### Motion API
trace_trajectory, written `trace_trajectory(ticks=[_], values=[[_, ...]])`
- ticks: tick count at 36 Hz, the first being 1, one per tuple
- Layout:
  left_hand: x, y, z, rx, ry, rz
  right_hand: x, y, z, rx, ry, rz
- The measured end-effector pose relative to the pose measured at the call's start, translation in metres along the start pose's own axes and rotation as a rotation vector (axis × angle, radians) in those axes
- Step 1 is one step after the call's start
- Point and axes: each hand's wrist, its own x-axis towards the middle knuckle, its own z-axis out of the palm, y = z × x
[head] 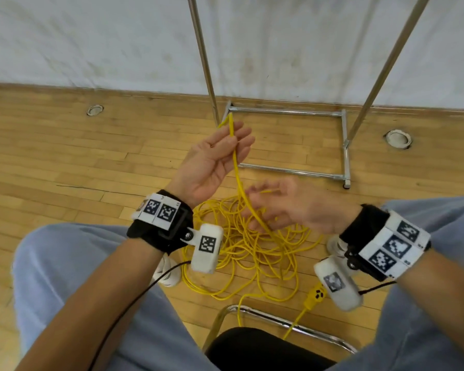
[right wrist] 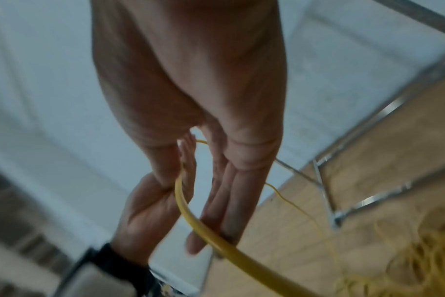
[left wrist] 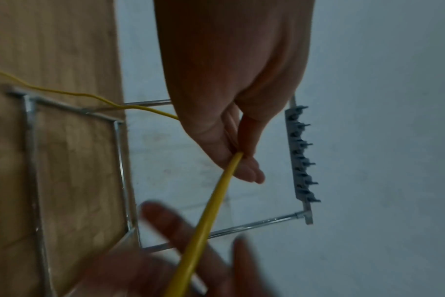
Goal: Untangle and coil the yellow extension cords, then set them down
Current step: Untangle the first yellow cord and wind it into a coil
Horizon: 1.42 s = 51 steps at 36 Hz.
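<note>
A yellow extension cord point(head: 252, 253) lies in a loose tangle on the wood floor between my knees. One strand point(head: 237, 175) rises from the pile to my raised left hand point(head: 227, 147). In the left wrist view the thumb and fingers of that hand point(left wrist: 231, 140) pinch the strand point(left wrist: 211, 211), and its far part trails back down to the floor. My right hand point(head: 271, 207) is blurred, lower and to the right, with its fingers point(right wrist: 216, 211) straight and the strand point(right wrist: 191, 217) running across them. The cord's yellow plug point(head: 316, 295) lies on the floor near my right wrist.
A chrome rack point(head: 344, 145) stands ahead against the white wall, its uprights rising out of view. The metal frame of my chair point(head: 265, 317) is below the pile. My white shoes point(head: 169, 275) flank the tangle. Two round floor sockets point(head: 398, 139) are set in the boards.
</note>
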Motion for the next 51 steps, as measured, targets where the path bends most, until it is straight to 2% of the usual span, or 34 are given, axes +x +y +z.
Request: trace_trajectory(ticks=[3, 6, 12, 19, 23, 26, 30, 33, 36, 41, 45, 51], values=[[-0.014, 0.0, 0.009, 0.188, -0.11, 0.046, 0.008, -0.017, -0.008, 0.392, 0.025, -0.077], [-0.024, -0.009, 0.008, 0.383, -0.183, 0.062, 0.016, -0.029, -0.02, 0.536, 0.146, -0.12], [-0.036, -0.036, -0.005, 0.663, -0.271, -0.046, 0.022, -0.037, -0.032, 0.513, 0.282, -0.117], [-0.041, -0.042, -0.026, 0.701, -0.185, -0.087, 0.035, -0.028, -0.016, 0.106, 0.378, -0.129], [-0.042, -0.038, -0.034, 0.781, -0.221, -0.121, 0.041, -0.025, -0.01, 0.043, 0.413, -0.158], [-0.038, -0.028, -0.034, 0.642, -0.161, -0.246, 0.041, -0.027, -0.004, -0.072, 0.418, -0.273], [-0.021, -0.021, -0.036, 0.175, 0.014, -0.335, 0.033, -0.029, 0.003, -0.285, 0.395, -0.44], [-0.011, -0.021, -0.038, -0.038, 0.105, -0.296, 0.026, -0.023, 0.01, -0.361, 0.333, -0.524], [-0.004, -0.015, -0.04, -0.095, 0.133, -0.215, 0.023, -0.014, 0.018, -0.46, 0.292, -0.573], [0.0, 0.001, -0.039, -0.019, 0.153, -0.054, 0.028, -0.001, 0.014, -0.56, 0.321, -0.479], [-0.007, 0.007, -0.03, 0.166, 0.08, 0.001, 0.03, 0.004, 0.008, -0.509, 0.275, -0.348], [-0.021, 0.003, -0.016, 0.441, -0.084, 0.037, 0.025, -0.005, -0.001, 0.091, 0.106, -0.166]])
